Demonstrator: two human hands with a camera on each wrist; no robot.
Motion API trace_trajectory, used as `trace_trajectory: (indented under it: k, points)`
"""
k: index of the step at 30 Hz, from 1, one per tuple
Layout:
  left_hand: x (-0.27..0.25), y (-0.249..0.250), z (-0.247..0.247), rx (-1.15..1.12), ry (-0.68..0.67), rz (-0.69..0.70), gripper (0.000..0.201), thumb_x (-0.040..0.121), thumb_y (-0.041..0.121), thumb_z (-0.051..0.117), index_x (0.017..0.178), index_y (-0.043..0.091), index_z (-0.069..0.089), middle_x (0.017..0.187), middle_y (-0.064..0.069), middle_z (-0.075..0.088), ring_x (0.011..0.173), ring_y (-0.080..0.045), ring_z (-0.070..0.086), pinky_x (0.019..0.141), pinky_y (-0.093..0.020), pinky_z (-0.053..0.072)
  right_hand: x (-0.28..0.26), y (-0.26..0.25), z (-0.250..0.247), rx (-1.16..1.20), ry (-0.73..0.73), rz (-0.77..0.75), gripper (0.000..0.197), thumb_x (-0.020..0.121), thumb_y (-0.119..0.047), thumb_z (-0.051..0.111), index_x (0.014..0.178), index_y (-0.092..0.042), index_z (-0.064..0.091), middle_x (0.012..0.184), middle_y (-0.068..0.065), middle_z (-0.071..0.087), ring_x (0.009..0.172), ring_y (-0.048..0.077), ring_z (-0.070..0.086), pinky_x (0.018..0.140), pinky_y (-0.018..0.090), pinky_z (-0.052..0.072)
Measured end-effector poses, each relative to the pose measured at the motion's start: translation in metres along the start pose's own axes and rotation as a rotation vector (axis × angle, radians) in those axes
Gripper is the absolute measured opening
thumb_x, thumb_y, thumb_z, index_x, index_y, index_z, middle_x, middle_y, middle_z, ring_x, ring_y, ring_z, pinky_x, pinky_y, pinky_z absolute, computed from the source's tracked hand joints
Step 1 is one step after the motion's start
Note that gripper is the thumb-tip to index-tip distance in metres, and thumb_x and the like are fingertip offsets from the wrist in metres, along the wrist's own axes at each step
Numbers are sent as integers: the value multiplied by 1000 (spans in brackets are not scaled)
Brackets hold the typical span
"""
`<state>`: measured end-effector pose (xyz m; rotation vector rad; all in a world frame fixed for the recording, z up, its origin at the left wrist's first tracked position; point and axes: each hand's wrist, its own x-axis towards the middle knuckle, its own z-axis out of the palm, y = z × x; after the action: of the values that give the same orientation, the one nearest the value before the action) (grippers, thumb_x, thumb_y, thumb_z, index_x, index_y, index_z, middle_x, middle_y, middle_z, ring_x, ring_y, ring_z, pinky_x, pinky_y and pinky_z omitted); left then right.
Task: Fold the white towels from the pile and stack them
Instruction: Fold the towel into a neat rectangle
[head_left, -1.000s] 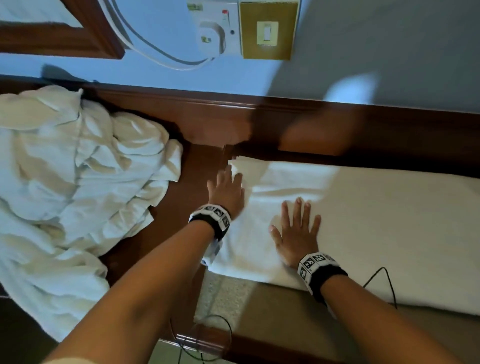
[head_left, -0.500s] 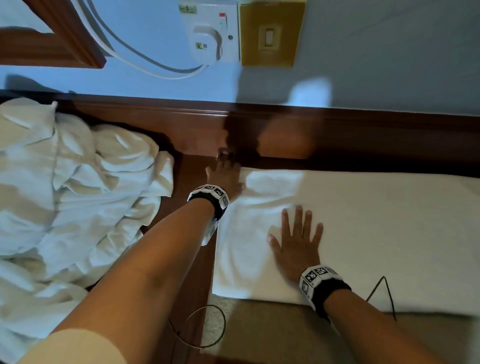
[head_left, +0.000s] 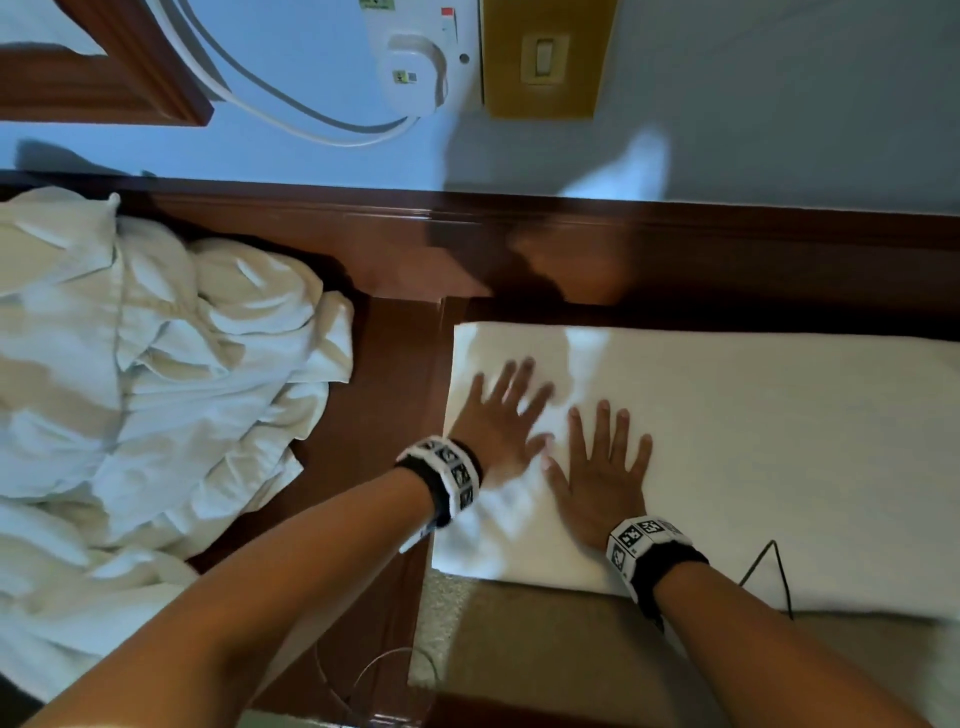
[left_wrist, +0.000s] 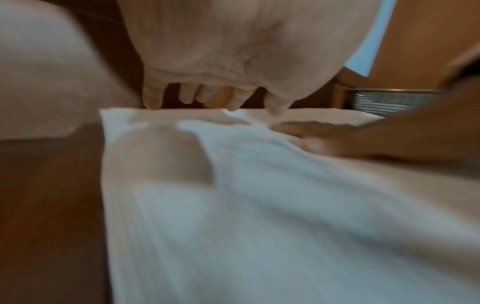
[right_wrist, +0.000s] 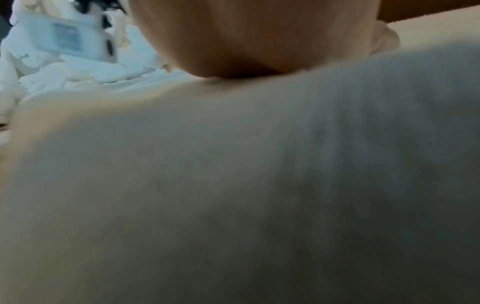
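A white towel (head_left: 753, 441) lies flat and long across the wooden surface, its left end near the middle of the head view. My left hand (head_left: 501, 410) presses flat on that left end, fingers spread. Just to its right my right hand (head_left: 597, 467) lies flat on the same towel, fingers straight. In the left wrist view the towel (left_wrist: 259, 205) fills the lower frame under my spread fingers (left_wrist: 233, 102). The right wrist view shows mostly blurred towel (right_wrist: 233, 185). A crumpled pile of white towels (head_left: 130, 415) sits at the left.
A dark wooden ledge (head_left: 571, 249) runs along the wall behind the towel. A wall socket with a white plug and cable (head_left: 415, 67) and a brass switch plate (head_left: 545, 57) are above. A thin black cable (head_left: 774, 566) lies over the towel's near edge.
My left hand has come back from the towel's far left corner and now lies flat beside the right hand. The right hand has stayed pressed on the towel.
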<state>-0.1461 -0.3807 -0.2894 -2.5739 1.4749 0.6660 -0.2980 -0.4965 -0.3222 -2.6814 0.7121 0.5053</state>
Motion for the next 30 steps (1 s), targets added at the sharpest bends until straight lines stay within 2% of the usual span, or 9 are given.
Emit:
trace_trajectory:
  k: [3,7,11,13,17,20,22,26,30]
  points:
    - [-25,-9,36,-42,-8,-13,70,104,65,6,157,34,-28,162,-1,-40,151,-24,-34,122,-61,-9,1,0,-3,1,-44,9,74,89,-66,-9,149,-31,-35,157,7,-42,146,32,-36,117,62,-17]
    - [-40,-11,46,-134,113,-356,72,106,59,6,159,21,-23,163,-14,-35,152,-34,-29,123,-61,-8,3,0,-9,30,-100,5,69,100,-60,3,151,-31,-33,157,6,-43,146,31,-37,117,61,-19]
    - [-71,26,69,-122,135,-77,72,106,62,12,161,27,-19,164,-9,-36,152,-29,-32,123,-61,-11,1,2,-14,44,-136,-3,68,104,-55,11,153,-32,-31,157,4,-43,145,28,-38,118,58,-20]
    - [-86,28,83,-117,112,-65,71,106,63,14,161,31,-17,165,-5,-34,152,-26,-31,122,-63,-6,-5,5,-17,43,-151,-30,67,105,-52,11,154,-32,-29,157,2,-44,145,26,-38,118,56,-20]
    - [-102,30,83,-196,102,-345,74,105,62,12,160,25,-22,166,-13,-30,155,-34,-23,124,-60,-1,-29,18,-14,16,-135,-109,65,105,-51,14,156,-34,-24,157,-2,-42,147,23,-35,120,54,-18]
    - [-105,44,66,-305,111,-590,82,104,62,25,163,13,-2,168,-18,9,153,-37,13,119,-58,20,-49,26,-5,17,-88,-110,65,105,-52,16,157,-36,-20,160,-4,-37,148,21,-33,120,53,-17]
    - [-104,52,55,-375,162,-706,82,100,61,39,159,9,15,155,-15,31,140,-33,32,109,-51,33,-60,29,0,3,-60,-84,65,104,-53,14,157,-35,-20,161,-2,-35,149,22,-32,120,54,-16]
    - [-98,59,40,-523,153,-843,79,96,60,53,147,5,30,146,-15,38,134,-32,41,104,-47,40,-67,31,8,-1,-11,-62,65,101,-54,7,157,-35,-19,162,0,-32,151,24,-28,121,55,-15]
    - [-92,53,37,-626,80,-940,92,93,65,57,152,2,24,153,-18,39,140,-36,40,110,-52,37,-70,33,10,10,-5,-59,64,105,-51,15,158,-34,-16,163,0,-31,152,25,-26,121,56,-14]
